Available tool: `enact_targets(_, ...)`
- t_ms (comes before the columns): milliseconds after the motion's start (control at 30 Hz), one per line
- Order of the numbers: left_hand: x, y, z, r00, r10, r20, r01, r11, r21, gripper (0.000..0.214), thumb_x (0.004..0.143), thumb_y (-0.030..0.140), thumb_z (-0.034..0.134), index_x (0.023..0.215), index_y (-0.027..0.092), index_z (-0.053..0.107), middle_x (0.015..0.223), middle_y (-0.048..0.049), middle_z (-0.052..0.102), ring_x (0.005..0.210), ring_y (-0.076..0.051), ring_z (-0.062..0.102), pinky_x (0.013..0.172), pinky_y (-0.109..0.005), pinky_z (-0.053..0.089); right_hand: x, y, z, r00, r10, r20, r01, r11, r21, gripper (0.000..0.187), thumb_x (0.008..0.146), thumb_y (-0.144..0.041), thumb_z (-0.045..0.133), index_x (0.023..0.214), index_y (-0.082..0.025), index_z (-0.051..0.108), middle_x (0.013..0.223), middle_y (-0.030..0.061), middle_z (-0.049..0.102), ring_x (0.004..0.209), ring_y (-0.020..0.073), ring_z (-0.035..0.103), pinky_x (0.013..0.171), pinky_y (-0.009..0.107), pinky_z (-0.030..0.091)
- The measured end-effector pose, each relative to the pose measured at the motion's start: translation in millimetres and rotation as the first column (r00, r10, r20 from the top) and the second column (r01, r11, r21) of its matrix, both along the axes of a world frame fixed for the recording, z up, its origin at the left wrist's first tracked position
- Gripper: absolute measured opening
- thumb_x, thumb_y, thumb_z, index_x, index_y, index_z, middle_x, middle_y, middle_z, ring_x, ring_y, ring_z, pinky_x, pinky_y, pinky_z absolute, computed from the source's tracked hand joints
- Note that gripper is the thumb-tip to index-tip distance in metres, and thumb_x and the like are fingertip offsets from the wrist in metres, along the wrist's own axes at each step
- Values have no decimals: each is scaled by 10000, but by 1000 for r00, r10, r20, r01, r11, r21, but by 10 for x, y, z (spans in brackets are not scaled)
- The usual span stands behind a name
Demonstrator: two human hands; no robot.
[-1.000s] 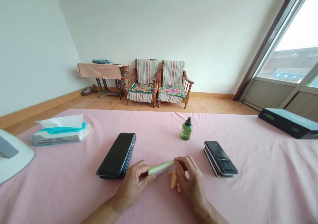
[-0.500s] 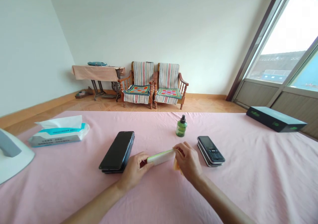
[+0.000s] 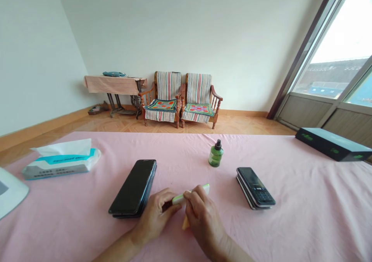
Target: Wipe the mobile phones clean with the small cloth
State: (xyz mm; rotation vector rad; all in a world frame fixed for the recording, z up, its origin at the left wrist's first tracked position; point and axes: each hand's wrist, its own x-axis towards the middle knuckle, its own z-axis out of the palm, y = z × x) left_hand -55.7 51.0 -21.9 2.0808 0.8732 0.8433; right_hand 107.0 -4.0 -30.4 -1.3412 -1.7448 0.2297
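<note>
Between my hands is a slim white phone (image 3: 178, 199) with a light green edge, seen nearly side-on and tilted. My left hand (image 3: 155, 215) is closed on its left end. My right hand (image 3: 205, 219) is closed around a yellow cloth (image 3: 185, 223), pressing at the middle of the phone's edge; most of the cloth is hidden under the fingers. Close to my left hand lies a stack of black smartphones (image 3: 134, 186). A stack of keypad phones (image 3: 256, 188) lies to the right of my right hand. Beyond the hands stands a green spray bottle (image 3: 215, 155) with a black top.
A tissue pack (image 3: 62, 164) lies at the left, near a white rounded object (image 3: 11, 194) cut off by the frame. A black box (image 3: 334, 143) sits at the far right of the pink-covered table (image 3: 305, 231). Two wooden armchairs (image 3: 197, 95) stand beyond.
My right hand has slid left along the phone's edge from its right end to the middle, the cloth with it. The view has shifted slightly, so the table things appear lower.
</note>
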Motion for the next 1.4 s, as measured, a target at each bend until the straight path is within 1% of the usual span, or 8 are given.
enact_targets(200, -16, 0, 9, 997, 15, -71, -15, 1000, -1, 288, 882, 374, 563, 712, 157, 645, 691, -12, 572, 661, -160, 552, 604, -221, 378, 480, 79, -62, 968, -231, -98, 235, 971, 37, 153, 856, -141, 473, 866, -180, 620, 737, 17, 526, 649, 143, 561, 640, 240, 463)
enact_targets(367, -19, -6, -12, 998, -8, -63, 8, 1000, 5, 237, 891, 327, 559, 745, 162, 647, 719, -13, 585, 683, -157, 556, 622, -215, 389, 283, 38, -93, 987, -122, -100, 131, 988, 79, 217, 884, -122, 411, 970, -160, 606, 757, 32, 532, 634, 138, 553, 624, 234, 473)
enact_targets(500, -7, -25, 9, 998, -7, -55, 7, 1000, 5, 244, 890, 351, 562, 769, 164, 661, 740, -25, 600, 699, -164, 555, 647, -218, 409, 85, -8, -52, 998, -10, -57, 13, 999, 53, 233, 889, -123, 387, 932, -161, 613, 776, 51, 546, 643, 142, 557, 599, 231, 472)
enact_targets(567, -5, -31, 26, 998, -5, -63, 5, 1000, 4, 256, 891, 365, 557, 773, 164, 663, 743, -28, 600, 707, -168, 558, 646, -218, 411, 129, -1, -25, 997, -35, -73, 38, 999, 33, 225, 880, -128, 403, 921, -164, 621, 767, 41, 546, 646, 139, 563, 609, 231, 472)
enact_targets(767, -12, -20, 18, 996, 28, -87, -28, 1000, -4, 283, 870, 397, 566, 741, 160, 652, 722, -23, 594, 684, -174, 558, 636, -226, 404, 474, 92, -28, 942, -302, -146, 299, 953, -43, 178, 836, -166, 469, 810, -166, 645, 731, 26, 568, 661, 153, 584, 633, 249, 463)
enact_targets(1100, 28, -4, -19, 994, 66, -91, -67, 998, -3, 277, 853, 376, 573, 697, 154, 628, 683, -2, 548, 652, -162, 520, 593, -214, 371, 469, 75, 34, 925, -348, -149, 343, 937, -60, 175, 777, -140, 489, 703, -175, 643, 633, 3, 584, 559, 146, 577, 521, 225, 428)
enact_targets(1300, 125, 14, 45, 994, 65, -92, -67, 998, -16, 252, 850, 343, 570, 712, 144, 642, 693, 0, 549, 665, -163, 519, 592, -216, 363, 613, 83, 195, 912, -379, -159, 382, 924, -14, 159, 793, -179, 494, 731, -162, 640, 688, 29, 599, 608, 159, 587, 583, 250, 447)
enact_targets(1400, 142, 47, 71, 995, 53, -87, -55, 998, -23, 287, 843, 372, 577, 681, 140, 629, 674, 5, 529, 661, -161, 509, 581, -214, 356, 606, 16, 244, 929, -338, -149, 342, 940, 0, 159, 815, -190, 488, 780, -170, 642, 736, 33, 607, 659, 156, 598, 619, 245, 460)
